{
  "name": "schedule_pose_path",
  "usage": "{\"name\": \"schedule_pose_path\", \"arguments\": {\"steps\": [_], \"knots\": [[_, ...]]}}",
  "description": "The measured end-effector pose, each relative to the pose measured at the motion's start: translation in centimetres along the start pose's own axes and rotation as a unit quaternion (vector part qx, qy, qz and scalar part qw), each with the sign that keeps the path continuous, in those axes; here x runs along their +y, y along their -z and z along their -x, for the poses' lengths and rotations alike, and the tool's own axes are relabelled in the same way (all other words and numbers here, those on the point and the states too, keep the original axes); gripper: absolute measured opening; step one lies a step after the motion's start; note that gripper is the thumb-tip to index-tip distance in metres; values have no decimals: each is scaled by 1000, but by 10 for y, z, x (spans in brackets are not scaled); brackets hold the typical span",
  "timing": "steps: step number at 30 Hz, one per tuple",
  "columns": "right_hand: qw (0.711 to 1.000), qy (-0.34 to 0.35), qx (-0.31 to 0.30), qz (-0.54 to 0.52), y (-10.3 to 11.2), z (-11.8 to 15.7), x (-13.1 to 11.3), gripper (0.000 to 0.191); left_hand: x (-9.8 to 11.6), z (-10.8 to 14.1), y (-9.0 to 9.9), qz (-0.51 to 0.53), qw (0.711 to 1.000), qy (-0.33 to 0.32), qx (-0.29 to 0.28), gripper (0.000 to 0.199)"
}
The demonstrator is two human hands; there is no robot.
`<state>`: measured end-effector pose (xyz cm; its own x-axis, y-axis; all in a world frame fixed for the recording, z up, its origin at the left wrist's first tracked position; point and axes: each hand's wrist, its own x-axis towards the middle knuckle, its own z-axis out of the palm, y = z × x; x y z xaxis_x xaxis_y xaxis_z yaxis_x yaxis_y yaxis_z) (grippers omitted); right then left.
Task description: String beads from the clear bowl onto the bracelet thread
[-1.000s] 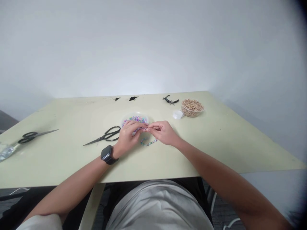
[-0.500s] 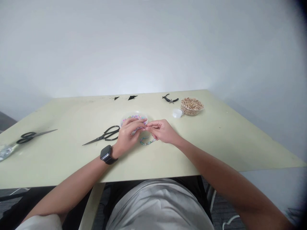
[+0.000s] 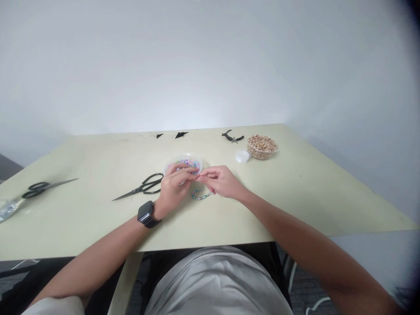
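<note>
A curved string of small pastel beads (image 3: 201, 197) hangs just below my fingers, one end running up to my right hand (image 3: 223, 181). That hand is closed, thumb and fingers pinching the string's end. Opposite it, my left hand (image 3: 177, 181) is also pinched, its fingertips meeting those of the right; what lies between them is too small to make out. Behind the left fingers stands a clear bowl (image 3: 167, 164) of colourful beads (image 3: 187, 162), partly covered by the hand. A black watch (image 3: 148, 213) is on my left wrist.
Black-handled scissors (image 3: 141, 189) lie beside my left hand. Another pair of scissors (image 3: 41, 189) rests farther left near a clear plastic bag (image 3: 8, 210). At the back are pliers (image 3: 233, 137), a small white container (image 3: 243, 156), a tub of tan beads (image 3: 261, 148) and black scraps (image 3: 181, 135).
My left fingers have lowered and bent slightly, uncovering more of the beads in the bowl. My right hand keeps its pinch in nearly the same place.
</note>
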<state>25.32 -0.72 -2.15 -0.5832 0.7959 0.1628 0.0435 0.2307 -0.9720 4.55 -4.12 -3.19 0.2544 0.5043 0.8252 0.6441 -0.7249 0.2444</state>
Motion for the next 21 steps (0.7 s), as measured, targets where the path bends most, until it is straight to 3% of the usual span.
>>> {"name": "schedule_pose_path", "arguments": {"steps": [12,17,21], "knots": [[1000,-11,-2,-1,-1,1,-7,35,5,-5,3,-13,1000,12,7,18],[997,23,71,3,1,-2,-6,36,7,-9,5,6,1000,12,10,22],[993,8,114,15,4,-3,-5,33,8,-10,6,17,999,21,28,19]]}}
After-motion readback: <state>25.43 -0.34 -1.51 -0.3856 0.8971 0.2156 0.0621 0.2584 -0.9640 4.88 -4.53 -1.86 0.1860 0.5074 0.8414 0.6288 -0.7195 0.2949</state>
